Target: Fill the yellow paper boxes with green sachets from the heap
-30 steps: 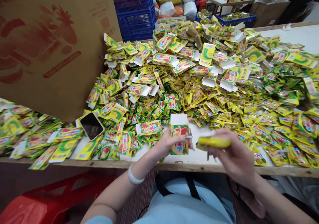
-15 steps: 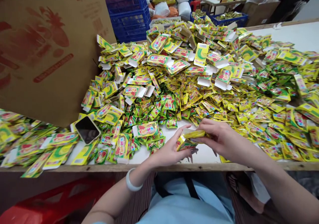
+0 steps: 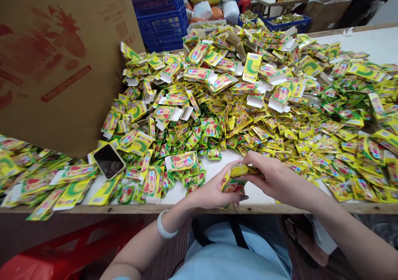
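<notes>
My left hand [image 3: 214, 191] is closed round a small yellow, green and red candy box [image 3: 232, 184], held above the table's front edge with its open end up. My right hand [image 3: 268, 173] pinches a yellow candy packet [image 3: 241, 171], which lies partly inside the box's opening. The fingers of both hands hide parts of box and packet. Left of the hands, another candy box [image 3: 184, 162] lies on a heap of green packets [image 3: 192, 180]. Loose yellow packets [image 3: 300, 157] spread to the right and behind.
A big cardboard carton [image 3: 62, 64] stands at the left. A phone [image 3: 109, 161] lies on the boxes near it. Half-open candy boxes [image 3: 199, 74] are piled at the back. Blue crates [image 3: 161, 23] stand beyond the table, and a red stool [image 3: 56, 255] is below left.
My right hand has moved slightly left and down, bringing the yellow packet deeper into the box. My left hand has tilted the box more upright.
</notes>
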The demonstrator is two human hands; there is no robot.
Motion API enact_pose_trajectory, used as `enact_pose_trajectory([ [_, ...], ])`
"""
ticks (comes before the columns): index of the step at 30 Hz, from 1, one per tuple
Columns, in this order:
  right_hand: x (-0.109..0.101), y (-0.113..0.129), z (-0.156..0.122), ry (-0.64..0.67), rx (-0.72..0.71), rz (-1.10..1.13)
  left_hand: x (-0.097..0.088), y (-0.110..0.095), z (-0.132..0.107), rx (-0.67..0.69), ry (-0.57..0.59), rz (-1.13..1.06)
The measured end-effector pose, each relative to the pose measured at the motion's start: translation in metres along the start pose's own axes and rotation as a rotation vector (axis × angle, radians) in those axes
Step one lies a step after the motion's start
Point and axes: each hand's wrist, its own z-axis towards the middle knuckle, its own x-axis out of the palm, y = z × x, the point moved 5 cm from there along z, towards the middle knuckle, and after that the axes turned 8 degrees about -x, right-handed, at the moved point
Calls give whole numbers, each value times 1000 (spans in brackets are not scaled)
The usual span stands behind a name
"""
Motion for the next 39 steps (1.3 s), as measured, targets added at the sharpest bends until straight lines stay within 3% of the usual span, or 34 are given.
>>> enact_pose_trajectory([
  [4, 9, -10, -3, 5, 43, 198, 1, -2, -3, -5, 38, 7],
  [10, 8, -17, -12, -140, 129, 381, -2, 1, -2, -13, 14, 9],
  [13, 9, -19, -18, -182, 117, 313, -1, 2, -3, -36, 68, 22],
  [16, 15, -14, -20, -172, 6, 199, 1, 2, -4, -63, 109, 35],
  [19, 18, -13, -20, -189, -19, 252, 2, 2, -5, -44, 111, 67],
  [27, 19, -26, -33, -49, 191, 316, 5, 14, -7, -121, 142, 94],
  [35, 26, -20, -31, -70, 122, 198, 7, 14, -9, -140, 150, 66],
  [39, 34, -8, -36, 96, 59, 255, 11, 13, -12, -106, 78, 123],
])
